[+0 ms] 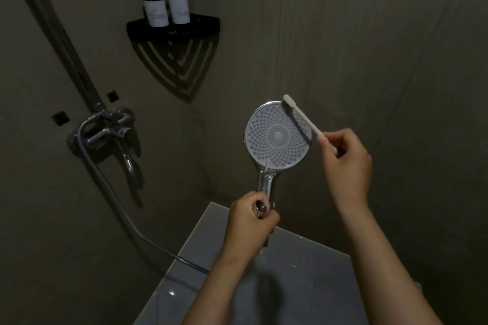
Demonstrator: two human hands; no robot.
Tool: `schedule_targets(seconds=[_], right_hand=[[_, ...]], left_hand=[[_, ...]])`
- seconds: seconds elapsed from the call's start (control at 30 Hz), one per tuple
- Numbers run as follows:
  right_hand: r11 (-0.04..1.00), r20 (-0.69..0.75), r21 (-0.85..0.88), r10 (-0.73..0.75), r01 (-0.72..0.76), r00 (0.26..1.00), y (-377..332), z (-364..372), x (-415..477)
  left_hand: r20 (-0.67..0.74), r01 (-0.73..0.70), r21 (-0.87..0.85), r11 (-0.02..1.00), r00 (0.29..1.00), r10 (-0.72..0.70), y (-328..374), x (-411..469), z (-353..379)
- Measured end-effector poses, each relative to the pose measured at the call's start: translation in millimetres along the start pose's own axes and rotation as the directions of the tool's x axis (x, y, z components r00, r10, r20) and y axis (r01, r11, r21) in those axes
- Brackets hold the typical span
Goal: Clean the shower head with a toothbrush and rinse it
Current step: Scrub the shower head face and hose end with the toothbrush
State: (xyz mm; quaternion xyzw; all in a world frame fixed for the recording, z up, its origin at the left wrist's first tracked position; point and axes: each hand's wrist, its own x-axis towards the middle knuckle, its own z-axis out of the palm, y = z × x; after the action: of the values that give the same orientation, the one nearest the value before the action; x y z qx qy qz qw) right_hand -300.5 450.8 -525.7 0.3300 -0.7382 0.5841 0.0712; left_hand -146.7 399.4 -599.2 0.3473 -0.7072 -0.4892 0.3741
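Note:
A round chrome shower head (277,136) with a white nozzle face points toward me, held upright by its handle. My left hand (250,219) grips the bottom of that handle, where the threaded end shows between my fingers. My right hand (346,163) pinches the handle of a white toothbrush (303,119). The brush lies slanted across the upper right rim of the shower head, its head at the top edge.
A chrome mixer tap (111,126) with a spout sits on the left wall, and its hose (126,219) trails down to the grey floor (303,272). A black corner shelf (174,28) holds two dark pump bottles (166,0). Dark walls close in on all sides.

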Motion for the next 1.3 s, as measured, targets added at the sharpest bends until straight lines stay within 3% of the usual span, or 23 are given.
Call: schedule_targets(seconds=[0.1, 0.17, 0.23, 0.37, 0.6, 0.77, 0.83, 0.9, 0.97, 1.0, 1.17, 1.3], right_hand=[[0.991, 0.118, 0.114, -0.080, 0.067, 0.990, -3.1, 4.1, -6.8], [0.987, 0.244, 0.117, -0.133, 0.107, 0.961, -6.1, 10.3, -15.3], [0.987, 0.275, 0.094, -0.150, 0.129, 0.950, -5.0, 14.6, -20.4], [0.990, 0.256, 0.057, -0.140, 0.130, 0.956, 1.0, 15.3, -18.7], [0.999, 0.019, -0.018, -0.044, 0.044, 0.999, 5.8, 3.5, -10.8], [0.999, -0.037, 0.025, 0.027, -0.026, 0.999, 8.9, -0.2, -14.2], [0.994, 0.026, 0.104, -0.018, 0.016, 1.000, 9.6, 0.8, -17.2], [0.986, 0.231, 0.158, -0.090, 0.054, 0.969, 8.4, 4.1, -21.5], [0.990, 0.384, 0.125, -0.108, 0.064, 0.917, 9.3, 6.5, -25.9], [0.993, 0.386, 0.097, -0.104, 0.072, 0.917, 10.6, 6.3, -26.5], [0.997, 0.115, -0.024, -0.075, 0.079, 0.990, 17.2, -4.3, -16.7], [0.998, -0.037, -0.060, -0.010, 0.008, 0.999, 16.7, -14.7, -11.8]], left_hand=[[-0.001, -0.005, 0.005, 1.000, 1.000, 0.005, 1.2, 1.8, -1.5], [0.005, -0.004, 0.013, 1.000, 1.000, 0.004, 2.1, 2.0, -1.5], [0.011, -0.006, 0.020, 1.000, 1.000, 0.006, 3.8, 0.7, -1.2], [0.006, -0.003, 0.006, 1.000, 1.000, 0.003, 3.5, -0.8, -1.1], [-0.005, -0.009, -0.004, 1.000, 1.000, 0.009, 2.1, -1.7, -5.5], [0.007, 0.004, -0.022, 1.000, 1.000, -0.004, 1.3, -3.2, -5.1], [0.007, -0.003, -0.031, 1.000, 1.000, 0.003, 1.1, -2.5, -4.3], [0.002, -0.006, -0.032, 0.999, 1.000, 0.006, 1.4, -1.3, -4.1], [0.008, -0.007, -0.034, 0.999, 1.000, 0.007, 1.6, -1.5, -4.4], [0.012, -0.006, -0.039, 0.999, 1.000, 0.007, 2.1, -2.1, -4.4], [0.000, -0.015, -0.079, 0.997, 1.000, 0.015, 4.3, -5.1, -4.0], [-0.004, -0.001, -0.091, 0.996, 1.000, 0.001, 3.6, -4.7, -6.4]])
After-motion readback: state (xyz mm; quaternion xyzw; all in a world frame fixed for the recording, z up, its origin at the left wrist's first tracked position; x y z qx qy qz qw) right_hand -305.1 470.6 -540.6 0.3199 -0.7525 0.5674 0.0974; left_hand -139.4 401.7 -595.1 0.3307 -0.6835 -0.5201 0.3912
